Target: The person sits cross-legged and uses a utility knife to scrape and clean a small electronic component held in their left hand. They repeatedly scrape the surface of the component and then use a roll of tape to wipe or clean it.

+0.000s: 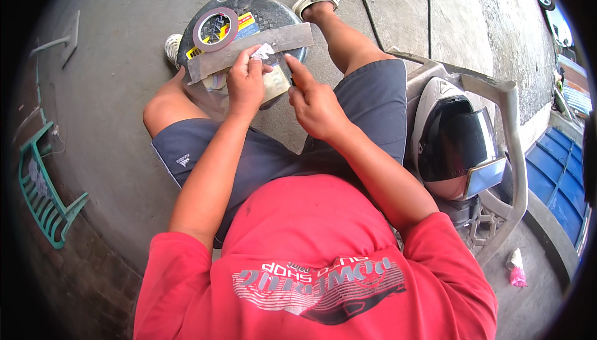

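Observation:
My left hand (247,85) pinches a small white cut-out piece (263,51) between thumb and fingers, above a long grey strip (217,59). Close by on the right, my right hand (316,105) is closed around a small dark tool (292,82), its index finger stretched along it. Most of that tool is hidden, so its kind does not show. Under both hands stands a round dark stool (273,5) between my legs. A roll of tape (232,25) lies on it over a yellow and blue printed sheet (247,22). A pale yellowish sheet (275,84) sticks out below the strip.
To my right, a helmet (444,135) with a dark visor rests on a worn chair (511,128), a phone-like slab (486,177) against it. A green plastic chair (46,184) is at far left. Dark cables (368,10) run over the concrete floor ahead.

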`<move>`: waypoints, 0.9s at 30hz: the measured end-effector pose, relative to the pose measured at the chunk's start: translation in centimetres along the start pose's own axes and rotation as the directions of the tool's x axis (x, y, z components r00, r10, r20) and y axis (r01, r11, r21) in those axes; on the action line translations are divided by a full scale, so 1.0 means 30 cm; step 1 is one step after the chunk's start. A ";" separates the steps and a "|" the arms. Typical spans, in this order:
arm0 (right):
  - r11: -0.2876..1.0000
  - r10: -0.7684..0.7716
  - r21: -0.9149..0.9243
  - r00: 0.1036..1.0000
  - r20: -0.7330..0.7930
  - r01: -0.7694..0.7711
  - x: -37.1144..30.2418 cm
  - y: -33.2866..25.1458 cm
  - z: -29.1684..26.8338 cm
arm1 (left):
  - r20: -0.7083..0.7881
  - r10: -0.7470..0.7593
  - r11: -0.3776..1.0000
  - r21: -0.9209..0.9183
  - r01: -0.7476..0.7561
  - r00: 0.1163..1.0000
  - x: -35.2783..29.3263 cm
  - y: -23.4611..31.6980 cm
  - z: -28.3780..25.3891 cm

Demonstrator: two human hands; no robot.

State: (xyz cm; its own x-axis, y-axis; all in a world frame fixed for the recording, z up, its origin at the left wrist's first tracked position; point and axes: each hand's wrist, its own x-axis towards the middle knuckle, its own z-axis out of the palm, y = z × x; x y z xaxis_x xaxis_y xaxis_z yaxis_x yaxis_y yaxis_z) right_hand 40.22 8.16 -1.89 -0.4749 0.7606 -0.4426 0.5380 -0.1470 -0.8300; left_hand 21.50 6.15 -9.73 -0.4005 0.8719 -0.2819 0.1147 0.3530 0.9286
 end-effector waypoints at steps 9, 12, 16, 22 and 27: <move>0.686 0.006 0.725 0.997 0.080 -0.062 -0.027 0.020 -0.145 | 0.384 -0.029 0.895 -0.401 0.195 0.923 -0.005 0.146 -0.172; 0.677 0.019 0.729 0.992 0.128 -0.106 -0.024 -0.059 -0.163 | 0.455 0.048 0.939 -0.325 0.115 0.889 -0.033 0.251 -0.195; 0.803 0.042 0.583 0.987 0.153 -0.124 -0.014 -0.103 -0.111 | 0.458 0.101 0.973 -0.232 0.009 0.883 -0.066 0.332 -0.209; 0.676 0.130 0.729 0.991 0.030 -0.111 -0.051 -0.102 -0.146 | 0.354 0.171 0.964 -0.252 -0.083 0.919 -0.093 0.362 -0.241; 0.899 0.109 0.411 0.987 0.118 -0.149 -0.115 -0.127 -0.199 | 0.475 0.138 0.974 -0.223 -0.033 0.869 -0.114 0.408 -0.279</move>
State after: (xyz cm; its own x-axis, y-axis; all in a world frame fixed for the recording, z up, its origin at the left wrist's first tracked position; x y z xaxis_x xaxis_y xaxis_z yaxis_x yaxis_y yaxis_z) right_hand 43.98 9.88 4.83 -0.4923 0.6598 -0.5677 0.2680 -0.5057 -0.8200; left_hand 16.66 4.64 4.64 0.0992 0.9678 -0.2315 -0.0783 0.2395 0.9677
